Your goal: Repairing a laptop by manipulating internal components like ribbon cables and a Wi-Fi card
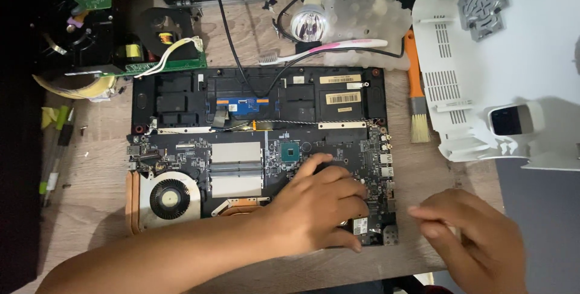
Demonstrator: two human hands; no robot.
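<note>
An opened laptop base (181, 98) lies on the wooden table, its dark motherboard (241, 149) exposed with a round cooling fan (169, 199) at the lower left. My left hand (317, 206) rests flat on the board's lower right part, fingers spread toward the right edge. My right hand (474, 239) hovers just right of the laptop above the table, fingers pinched loosely together. Whether it holds something small I cannot tell.
A paintbrush with an orange handle (415, 89) lies right of the laptop beside a white plastic casing (513, 58). A pink toothbrush (326, 51), a lamp bulb (309, 23), a green circuit board (169, 61) and tape (72, 89) sit behind. Pens (54, 149) lie left.
</note>
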